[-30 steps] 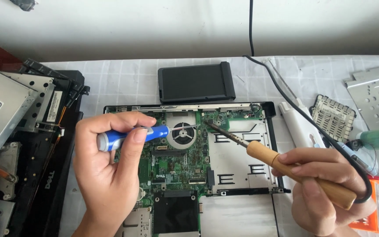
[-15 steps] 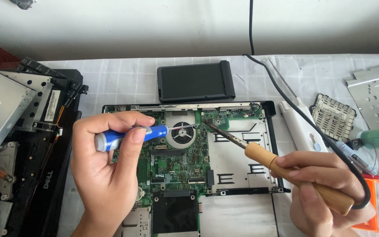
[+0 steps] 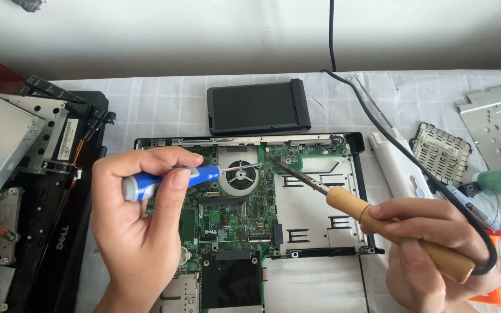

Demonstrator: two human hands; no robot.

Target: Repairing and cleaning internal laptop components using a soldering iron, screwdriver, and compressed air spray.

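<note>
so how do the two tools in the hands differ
The screwdriver in the left hand has a blue and white plastic handle; the soldering iron in the right hand has a wooden one. The screwdriver lies almost level with no cord; the iron slants up to the left and trails a black cord. Both tips meet over the green board, near the fan.

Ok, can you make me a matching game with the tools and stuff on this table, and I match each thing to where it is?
Things:
1. blue-handled screwdriver
2. wooden-handled soldering iron
3. black flat case
4. round fan

Places:
A. on the cloth above the open laptop
B. in the right hand
C. in the left hand
D. set in the green circuit board

Pairs: 1-C, 2-B, 3-A, 4-D
</note>
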